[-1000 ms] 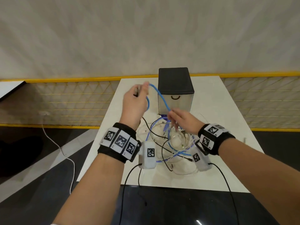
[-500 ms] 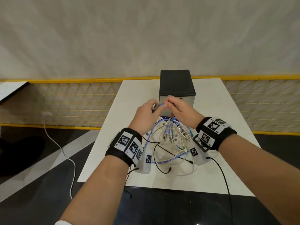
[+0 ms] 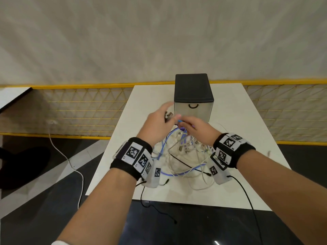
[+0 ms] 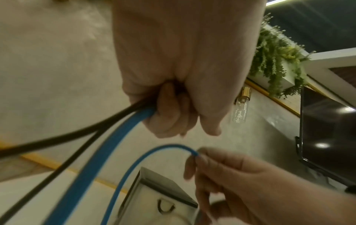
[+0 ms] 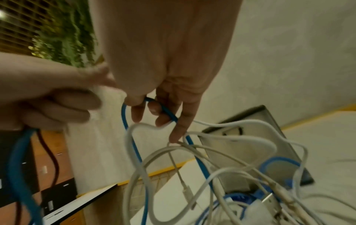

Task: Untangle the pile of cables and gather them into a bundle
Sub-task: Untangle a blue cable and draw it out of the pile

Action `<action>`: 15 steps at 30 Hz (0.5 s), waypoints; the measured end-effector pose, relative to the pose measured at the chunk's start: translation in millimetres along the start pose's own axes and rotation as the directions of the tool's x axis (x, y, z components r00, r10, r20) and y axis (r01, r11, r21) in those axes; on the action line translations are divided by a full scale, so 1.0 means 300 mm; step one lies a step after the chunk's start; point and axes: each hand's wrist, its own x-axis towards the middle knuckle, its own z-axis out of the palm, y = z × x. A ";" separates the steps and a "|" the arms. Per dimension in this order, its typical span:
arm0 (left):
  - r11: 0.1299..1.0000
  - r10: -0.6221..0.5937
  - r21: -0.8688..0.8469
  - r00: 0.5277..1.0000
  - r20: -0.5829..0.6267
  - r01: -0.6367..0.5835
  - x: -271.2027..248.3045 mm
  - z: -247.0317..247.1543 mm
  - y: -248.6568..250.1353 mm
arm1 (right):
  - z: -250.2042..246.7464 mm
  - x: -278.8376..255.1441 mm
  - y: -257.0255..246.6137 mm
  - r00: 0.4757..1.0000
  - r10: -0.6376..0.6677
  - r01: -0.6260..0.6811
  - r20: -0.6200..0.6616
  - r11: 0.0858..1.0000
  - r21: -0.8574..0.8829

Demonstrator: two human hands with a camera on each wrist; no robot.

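A tangled pile of white, blue and black cables (image 3: 185, 154) lies on the white table (image 3: 235, 121) in front of the box. My left hand (image 3: 160, 122) is raised above the pile; it grips the blue cable (image 4: 108, 146) together with a black cable (image 4: 80, 134), and a connector end (image 3: 169, 115) sticks out of the fist. My right hand (image 3: 196, 128) is just to its right and pinches a loop of the same blue cable (image 5: 161, 109), with white cables (image 5: 212, 146) hanging below its fingers.
A grey box with a black lid (image 3: 193, 98) stands right behind the hands. Yellow mesh railing (image 3: 85, 110) runs behind the table. Black wires (image 3: 247, 197) trail from the wrist devices over the table's front edge. A white cord (image 3: 70, 163) lies on the floor at the left.
My left hand came down and rightward from its raised spot, and my right hand rose from the pile. The two hands now meet on the blue cable in front of the box.
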 end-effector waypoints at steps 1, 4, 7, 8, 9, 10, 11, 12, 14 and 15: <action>0.999 -0.013 0.053 0.999 0.039 0.010 0.002 0.017 0.000 | -0.005 0.006 -0.012 0.998 -0.058 0.058 -0.005 0.998 -0.021; 0.997 0.014 0.082 1.000 -0.025 -0.012 0.019 0.029 -0.001 | -0.009 0.007 -0.023 0.993 -0.119 0.118 -0.013 0.991 -0.063; 0.999 0.042 -0.002 0.978 -0.202 -0.043 0.033 -0.006 0.022 | 0.002 -0.016 0.021 0.998 0.048 -0.045 0.027 0.996 -0.082; 0.999 0.027 -0.033 0.969 -0.245 -0.037 0.041 -0.021 0.025 | 0.006 -0.024 0.041 0.992 0.117 -0.114 0.045 0.991 -0.074; 0.998 0.009 -0.057 0.961 -0.275 -0.025 0.045 -0.036 0.025 | 0.006 -0.032 0.055 0.984 0.169 -0.165 0.052 0.984 -0.073; 0.998 -0.007 -0.067 0.956 -0.295 -0.014 0.048 -0.048 0.020 | 0.006 -0.034 0.065 0.980 0.195 -0.191 0.043 0.978 -0.077; 0.998 -0.015 -0.068 0.952 -0.307 -0.006 0.045 -0.056 0.015 | 0.003 -0.034 0.064 0.980 0.199 -0.196 0.026 0.977 -0.081; 0.998 -0.013 -0.068 0.948 -0.317 -0.009 0.038 -0.058 0.012 | -0.002 -0.030 0.053 0.981 0.192 -0.191 0.011 0.979 -0.079; 0.996 0.021 -0.082 0.961 -0.275 -0.045 0.021 -0.048 0.013 | -0.011 -0.013 0.036 0.988 0.155 -0.155 -0.005 0.985 -0.070; 0.994 0.031 -0.092 0.978 -0.208 -0.051 0.012 -0.036 0.015 | -0.015 -0.003 0.025 0.992 0.124 -0.124 -0.005 0.990 -0.065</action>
